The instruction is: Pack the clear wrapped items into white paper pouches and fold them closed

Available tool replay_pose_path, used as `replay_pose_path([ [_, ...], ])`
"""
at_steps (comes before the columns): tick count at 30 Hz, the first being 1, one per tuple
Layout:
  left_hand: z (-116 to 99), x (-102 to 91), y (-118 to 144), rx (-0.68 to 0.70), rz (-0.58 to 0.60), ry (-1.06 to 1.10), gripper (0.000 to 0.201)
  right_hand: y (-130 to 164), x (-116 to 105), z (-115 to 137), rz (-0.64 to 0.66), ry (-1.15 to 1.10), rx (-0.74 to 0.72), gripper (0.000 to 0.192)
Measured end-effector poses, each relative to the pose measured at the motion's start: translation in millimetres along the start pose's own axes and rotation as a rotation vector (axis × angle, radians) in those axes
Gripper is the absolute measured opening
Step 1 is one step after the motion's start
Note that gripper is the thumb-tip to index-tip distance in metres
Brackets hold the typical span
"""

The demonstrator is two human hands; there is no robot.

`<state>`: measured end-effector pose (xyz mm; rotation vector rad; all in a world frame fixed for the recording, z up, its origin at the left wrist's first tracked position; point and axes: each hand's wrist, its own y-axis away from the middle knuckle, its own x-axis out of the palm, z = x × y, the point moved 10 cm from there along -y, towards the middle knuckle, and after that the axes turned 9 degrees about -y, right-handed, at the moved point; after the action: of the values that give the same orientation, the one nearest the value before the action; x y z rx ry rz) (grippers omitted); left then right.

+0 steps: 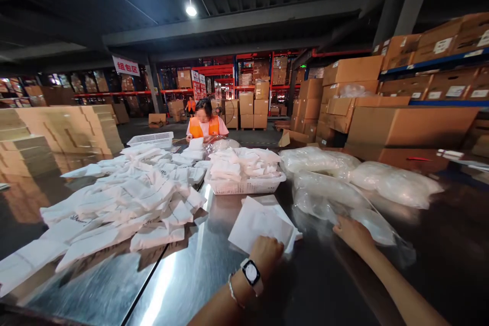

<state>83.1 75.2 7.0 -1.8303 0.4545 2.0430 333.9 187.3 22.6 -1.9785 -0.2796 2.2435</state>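
Observation:
My left hand, with a watch and a bracelet on the wrist, rests on the near edge of a small stack of white paper bags lying flat on the shiny metal table. My right hand reaches out to a clear plastic bag and touches its near edge. Whether the fingers grip the plastic cannot be told.
A large heap of white bags covers the table's left. A white basket full of white packets stands behind my stack. More clear bags lie right. A person in an orange vest works at the far end. Cardboard boxes line the sides.

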Motion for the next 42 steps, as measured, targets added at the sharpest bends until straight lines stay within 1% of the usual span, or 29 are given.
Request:
replay_pose_path([
  [2,25,-2.9,-3,-0.097,-0.016,-0.007,0.025,11,3,16,0.029,0.011,0.000,0.028],
  [4,46,-4.6,-5,-0.184,-0.036,-0.009,0.029,22,7,32,0.042,0.032,0.006,0.032],
  [6,55,-6.1,-5,-0.222,-0.054,-0.001,0.029,30,10,49,0.038,0.058,0.013,0.030],
  [8,48,-9.2,-3,-0.203,-0.072,0.019,0.028,34,11,66,0.018,0.086,0.014,0.028],
  [11,20,-15.7,9,-0.136,-0.086,0.049,0.029,36,8,85,-0.014,0.121,-0.012,0.026],
  [14,-12,-16.8,35,-0.085,-0.067,0.060,0.026,44,1,89,-0.030,0.129,-0.065,0.031],
  [16,-25,-11.2,59,-0.084,-0.042,0.067,0.023,56,-1,82,-0.023,0.122,-0.107,0.031],
  [19,-26,7.4,98,-0.143,0.009,0.084,0.019,87,5,66,0.000,0.106,-0.144,0.030],
  [21,-19,19.2,121,-0.187,-0.002,0.080,0.016,110,10,58,-0.026,0.115,-0.163,0.028],
  [23,-13,25.4,142,-0.215,-0.081,0.061,0.013,129,11,58,-0.101,0.152,-0.186,0.026],
  [25,-8,28.2,159,-0.241,-0.191,0.032,0.011,140,7,63,-0.210,0.182,-0.208,0.025],
  [27,-6,30.8,173,-0.262,-0.285,0.010,0.010,140,3,76,-0.271,0.165,-0.261,0.032],
  [28,-6,32.1,177,-0.269,-0.319,0.005,0.010,135,4,84,-0.258,0.138,-0.305,0.038],
  [29,-6,33.3,181,-0.270,-0.345,0.004,0.011,129,8,92,-0.209,0.103,-0.355,0.043],
  [31,-8,35.2,185,-0.271,-0.369,0.021,0.017,116,19,105,-0.047,0.024,-0.431,0.052],
  [33,-7,37.9,186,-0.292,-0.352,0.059,0.023,104,25,112,0.082,-0.050,-0.461,0.056],
  [34,-6,39.5,187,-0.311,-0.336,0.088,0.025,100,25,115,0.114,-0.085,-0.471,0.057],
  [37,-1,42.0,187,-0.354,-0.315,0.203,0.029,91,15,125,0.131,-0.162,-0.522,0.052],
  [39,1,40.9,187,-0.362,-0.340,0.273,0.029,88,10,133,0.114,-0.168,-0.545,0.047],
  [42,6,39.6,188,-0.378,-0.381,0.326,0.026,89,7,143,0.087,-0.142,-0.527,0.040],
])
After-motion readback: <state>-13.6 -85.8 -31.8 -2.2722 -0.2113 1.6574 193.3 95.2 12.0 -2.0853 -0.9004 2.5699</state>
